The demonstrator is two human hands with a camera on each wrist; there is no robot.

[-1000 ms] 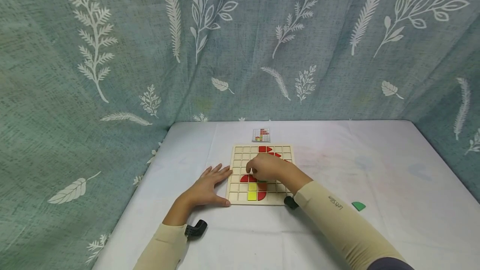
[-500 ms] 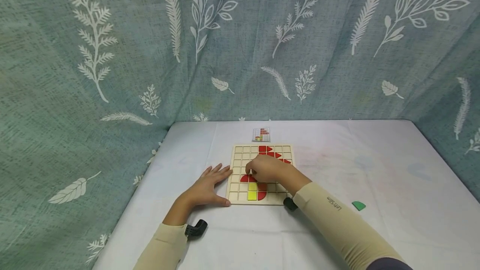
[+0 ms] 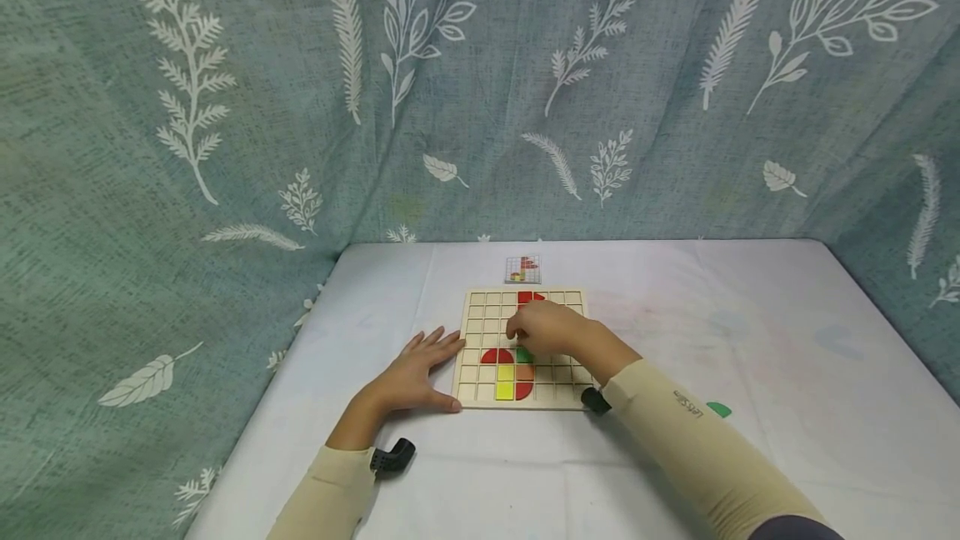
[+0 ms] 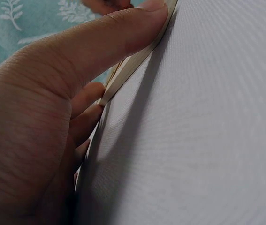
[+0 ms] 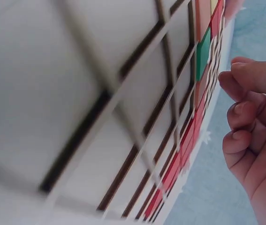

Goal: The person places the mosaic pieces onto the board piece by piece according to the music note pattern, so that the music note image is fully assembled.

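A wooden grid board (image 3: 552, 374) lies on the white table. My left hand (image 3: 414, 373) rests at its left side, fingers spread, fingertips on the left edge and thumb at the near left corner. My right hand (image 3: 551, 328) hovers above the board; in the right wrist view its fingers are curled, thumb tip close to the index finger, with nothing visible between them. Just below it, a green quarter-circle piece (image 5: 202, 55) sits in a cell beside two red quarter-circle pieces (image 3: 497, 356). Yellow squares (image 3: 505, 383), an orange square (image 3: 524, 374) and a red quarter circle (image 3: 523, 392) fill nearer cells.
A small pattern card (image 3: 522, 270) lies behind the board. A loose green piece (image 3: 718, 409) lies to the right, partly behind the right sleeve (image 3: 701, 440). Red pieces (image 3: 525, 297) occupy far cells, partly hidden by my hand. A patterned curtain (image 3: 480, 107) hangs behind the table.
My right hand has lifted off and shifted right and slightly away, uncovering the green piece in its cell. My left hand has stayed put.
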